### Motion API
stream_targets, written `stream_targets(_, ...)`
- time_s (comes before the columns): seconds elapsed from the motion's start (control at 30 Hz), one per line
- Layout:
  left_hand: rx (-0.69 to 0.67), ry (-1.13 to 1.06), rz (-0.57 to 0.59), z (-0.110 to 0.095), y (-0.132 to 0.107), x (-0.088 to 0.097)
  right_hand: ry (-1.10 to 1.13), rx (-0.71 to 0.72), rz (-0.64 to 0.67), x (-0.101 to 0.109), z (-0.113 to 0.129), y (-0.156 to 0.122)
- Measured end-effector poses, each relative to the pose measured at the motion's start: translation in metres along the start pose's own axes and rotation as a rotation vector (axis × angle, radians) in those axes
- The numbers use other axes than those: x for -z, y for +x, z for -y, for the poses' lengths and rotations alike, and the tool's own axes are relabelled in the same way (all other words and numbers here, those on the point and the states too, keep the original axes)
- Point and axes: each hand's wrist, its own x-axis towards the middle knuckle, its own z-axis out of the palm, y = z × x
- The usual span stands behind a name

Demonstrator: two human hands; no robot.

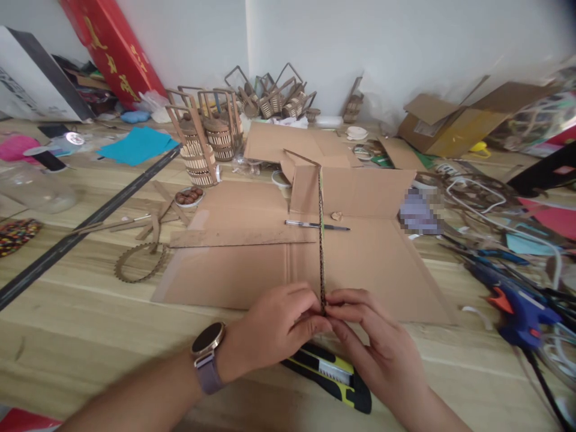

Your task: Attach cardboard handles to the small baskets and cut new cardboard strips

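A long, narrow cardboard strip (pixel 321 252) stands on edge, its corrugated side facing up, with its far end bent to the left. My left hand (pixel 288 321), wearing a watch on the wrist, pinches the near end. My right hand (pixel 375 339) grips that same end from the right, fingertips almost touching the left ones. Beneath lies a flattened cardboard box (pixel 238 273). A pen (pixel 297 224) rests across it under the strip, and a flat cardboard piece (pixel 243 237) lies to the left. Partly covered by my hands is a yellow and black utility knife (pixel 333 372).
At the right lies a blue glue gun (pixel 524 312) among cables. Small slatted baskets (pixel 198 162) stand at the back left, near a bowl of brown beads (pixel 189 196). An open cardboard box (pixel 450 126) sits at the back right. A toothed strip loop (pixel 139 264) lies left.
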Motion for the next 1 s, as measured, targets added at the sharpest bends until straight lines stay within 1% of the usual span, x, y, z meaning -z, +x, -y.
stream_targets(0.2, -0.101, 0.043, -0.008, -0.0035, 0.0002, 0.0009, 0.011, -0.003, 0.018, 0.0014, 0.0006, -0.0016)
stream_targets(0.4, -0.117, 0.097, -0.022, -0.0010, -0.0003, -0.0017, -0.028, 0.022, 0.037, 0.0006, 0.0006, -0.0023)
stream_targets(0.6, -0.147, 0.136, -0.017, 0.0006, -0.0003, -0.0017, 0.015, 0.017, 0.040, 0.0036, 0.0005, 0.0005)
stream_targets(0.67, -0.111, 0.119, -0.021, -0.0003, -0.0010, -0.0005, 0.009, 0.029, 0.037, 0.0043, 0.0011, 0.0002)
stream_targets(0.8, 0.045, 0.049, -0.046, -0.0022, -0.0012, 0.0023, -0.022, 0.059, 0.005, 0.0044, 0.0013, -0.0016)
stream_targets(1.0, 0.168, -0.037, 0.011, -0.0043, 0.0031, 0.0016, -0.082, 0.117, -0.017, 0.0039, 0.0005, 0.0003)
